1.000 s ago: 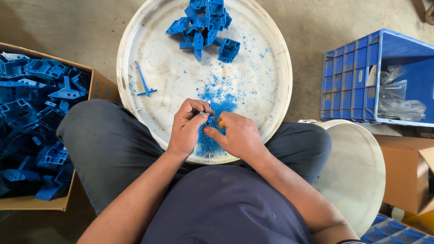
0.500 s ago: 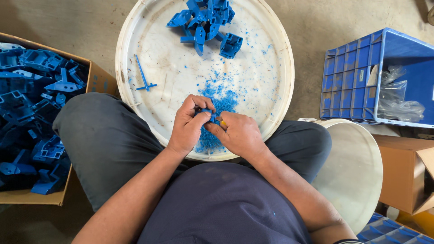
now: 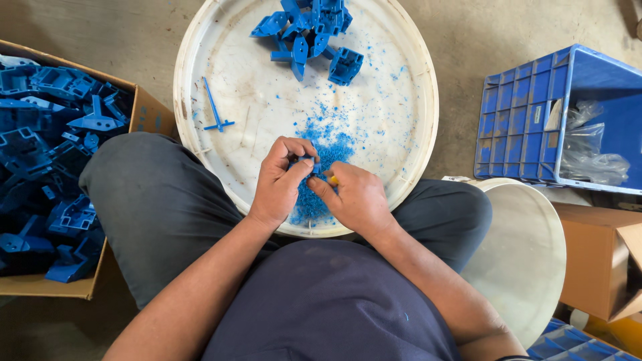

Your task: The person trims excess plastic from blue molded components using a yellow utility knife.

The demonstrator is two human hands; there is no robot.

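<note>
Blue plastic, a small moulded part, sits pinched between both hands over the near edge of the round white tray. Against the pictures of a second ago little has changed: the hands have stayed over the same spot above the heap of blue shavings, with only the fingers shifting a little on the part, so the trimming looks to be going on with the same piece, neither set down nor swapped. The left hand curls closed around the part from 9 o'clock, thumb on top. The right hand meets it from 3 o'clock, fingers narrowed on a thin tool whose yellow tip just shows; the part is mostly hidden between them. At 12 o'clock on the tray lies a cluster of blue parts, at 10 o'clock a thin blue sprue. Off the tray, a cardboard box of blue parts stands at 9 o'clock and a blue crate at 3 o'clock.
</note>
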